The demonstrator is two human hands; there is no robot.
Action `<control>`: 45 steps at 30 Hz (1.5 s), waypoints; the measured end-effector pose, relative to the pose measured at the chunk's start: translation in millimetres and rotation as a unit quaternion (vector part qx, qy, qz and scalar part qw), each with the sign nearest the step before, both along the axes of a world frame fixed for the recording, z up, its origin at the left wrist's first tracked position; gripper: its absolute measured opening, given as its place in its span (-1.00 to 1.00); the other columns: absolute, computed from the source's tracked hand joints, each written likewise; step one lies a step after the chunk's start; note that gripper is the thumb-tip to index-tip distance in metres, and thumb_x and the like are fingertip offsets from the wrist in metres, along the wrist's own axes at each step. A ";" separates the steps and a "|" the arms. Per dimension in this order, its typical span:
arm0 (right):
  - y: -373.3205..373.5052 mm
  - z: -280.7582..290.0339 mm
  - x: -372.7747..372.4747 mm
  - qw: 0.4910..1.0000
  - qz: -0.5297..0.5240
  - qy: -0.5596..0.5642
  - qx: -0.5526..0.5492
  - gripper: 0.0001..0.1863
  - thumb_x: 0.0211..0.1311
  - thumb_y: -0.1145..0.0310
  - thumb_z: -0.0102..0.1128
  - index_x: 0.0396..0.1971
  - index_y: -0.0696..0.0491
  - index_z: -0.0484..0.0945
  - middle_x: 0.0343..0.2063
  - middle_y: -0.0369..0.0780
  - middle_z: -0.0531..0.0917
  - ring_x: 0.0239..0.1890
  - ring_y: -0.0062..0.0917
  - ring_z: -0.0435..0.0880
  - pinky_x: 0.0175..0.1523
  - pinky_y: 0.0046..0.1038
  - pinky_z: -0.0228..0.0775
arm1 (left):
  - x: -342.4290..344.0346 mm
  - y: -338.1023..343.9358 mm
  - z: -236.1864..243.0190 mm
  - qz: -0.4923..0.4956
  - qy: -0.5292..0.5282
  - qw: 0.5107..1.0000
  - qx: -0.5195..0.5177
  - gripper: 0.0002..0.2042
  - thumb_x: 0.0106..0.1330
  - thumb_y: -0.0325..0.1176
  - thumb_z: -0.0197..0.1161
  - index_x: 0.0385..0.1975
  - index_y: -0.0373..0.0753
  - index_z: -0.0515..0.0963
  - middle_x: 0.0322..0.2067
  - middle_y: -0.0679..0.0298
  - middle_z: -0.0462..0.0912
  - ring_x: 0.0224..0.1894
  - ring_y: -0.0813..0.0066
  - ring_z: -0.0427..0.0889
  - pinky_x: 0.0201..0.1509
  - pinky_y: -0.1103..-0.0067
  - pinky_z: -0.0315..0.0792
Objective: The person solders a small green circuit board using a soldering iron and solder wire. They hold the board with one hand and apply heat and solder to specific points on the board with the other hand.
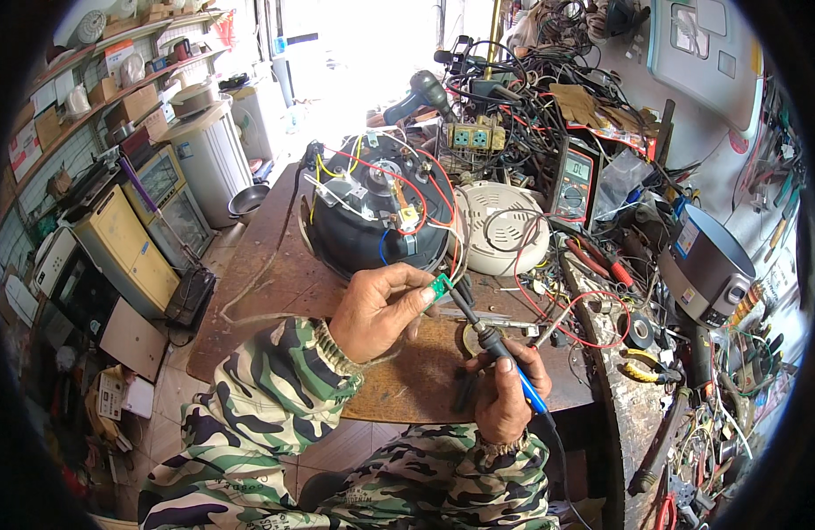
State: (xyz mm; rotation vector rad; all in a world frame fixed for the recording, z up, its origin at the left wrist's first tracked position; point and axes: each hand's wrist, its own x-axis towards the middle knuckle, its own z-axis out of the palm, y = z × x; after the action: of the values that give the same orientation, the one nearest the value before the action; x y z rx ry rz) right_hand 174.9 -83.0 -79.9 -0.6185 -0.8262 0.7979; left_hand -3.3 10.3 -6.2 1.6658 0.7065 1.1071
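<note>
Between thumb and fingers, my left hand [381, 311] pinches a small green circuit board [440, 285] just above the front of the wooden table. My right hand [510, 393] grips a soldering iron [524, 385] with a blue handle, its cord hanging down past my wrist. The iron's metal end points up and left, close to the board; whether they touch I cannot tell. Right behind the board lies an upturned black rice cooker body [354, 225] with red, yellow, white and blue wires across it. A cream vented base cover [500, 231] rests to its right.
A multimeter [573, 184] stands at the right, its red lead looping over the table [407, 375]. Red-handled pliers [593, 263], a roll of black tape [638, 332] and yellow-handled cutters [648, 367] lie nearby. A grey cooker shell [703, 265] and tangled cables crowd the right side.
</note>
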 end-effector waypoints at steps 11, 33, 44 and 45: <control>0.6 -4.8 5.1 0.999 0.031 0.043 0.007 -0.72 0.29 0.48 0.24 -0.04 0.28 0.55 -0.22 0.06 0.72 -0.31 -0.32 0.73 -0.13 -0.31 0.61 | 0.2 -0.9 -0.8 0.002 0.001 1.000 0.001 -0.79 0.47 -0.39 0.19 -0.12 -0.45 0.58 -0.42 0.18 0.70 -0.56 0.68 0.55 -0.49 0.69 0.45; 2.0 -6.4 3.3 0.998 0.026 0.059 0.015 -0.70 0.29 0.45 0.24 -0.06 0.30 0.55 -0.25 0.06 0.71 -0.33 -0.30 0.72 -0.15 -0.29 0.61 | 0.5 -0.8 -3.3 -0.003 -0.002 1.000 -0.006 -0.80 0.48 -0.39 0.18 -0.12 -0.44 0.57 -0.38 0.19 0.70 -0.53 0.67 0.56 -0.45 0.68 0.47; 1.6 -8.8 3.1 0.997 0.026 0.073 0.019 -0.71 0.28 0.45 0.24 -0.06 0.29 0.55 -0.23 0.06 0.71 -0.32 -0.29 0.72 -0.14 -0.29 0.60 | 3.3 -3.0 0.0 0.003 -0.026 0.999 -0.039 -0.79 0.44 -0.46 0.21 -0.07 -0.46 0.48 -0.38 0.18 0.69 -0.54 0.70 0.56 -0.49 0.70 0.44; 2.0 -9.6 3.3 0.997 0.026 0.073 0.021 -0.71 0.28 0.45 0.24 -0.06 0.29 0.55 -0.22 0.06 0.71 -0.32 -0.29 0.72 -0.14 -0.28 0.60 | 3.6 -3.5 0.4 0.003 -0.028 0.999 -0.040 -0.80 0.44 -0.46 0.21 -0.08 -0.46 0.48 -0.38 0.17 0.69 -0.54 0.70 0.56 -0.50 0.70 0.44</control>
State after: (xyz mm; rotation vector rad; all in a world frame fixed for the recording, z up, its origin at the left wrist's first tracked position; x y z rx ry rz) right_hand 178.1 -81.1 -89.5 -0.4976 -0.7262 0.8607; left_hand 0.2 6.9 -5.8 1.5595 0.7107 1.1106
